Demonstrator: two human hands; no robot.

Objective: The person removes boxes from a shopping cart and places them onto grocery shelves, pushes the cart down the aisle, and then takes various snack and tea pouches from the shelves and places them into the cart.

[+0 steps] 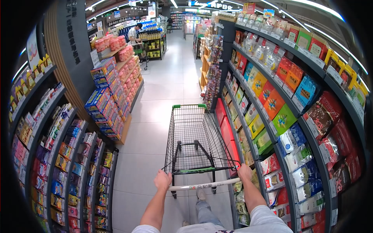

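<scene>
A wire shopping cart (192, 126) with green corner pieces stands in front of me, and its basket shows nothing inside. My left hand (162, 179) is closed at the left end of the cart's pale handle bar (204, 185). At the right end, my right hand (244, 172) is closed on the same bar, close to the shelf edge. Fingers of both hands are partly hidden behind the knuckles. Below the bar, one of my shoes (201, 194) shows on the floor.
Shelves of packaged goods (268, 95) run close along the cart's right side. Candy shelves (64, 155) stand at left, with stacked blue boxes (103, 103) and pink jars (126, 54) further on. The tiled aisle (163, 85) leads ahead. A person (135, 34) stands by another cart at far left.
</scene>
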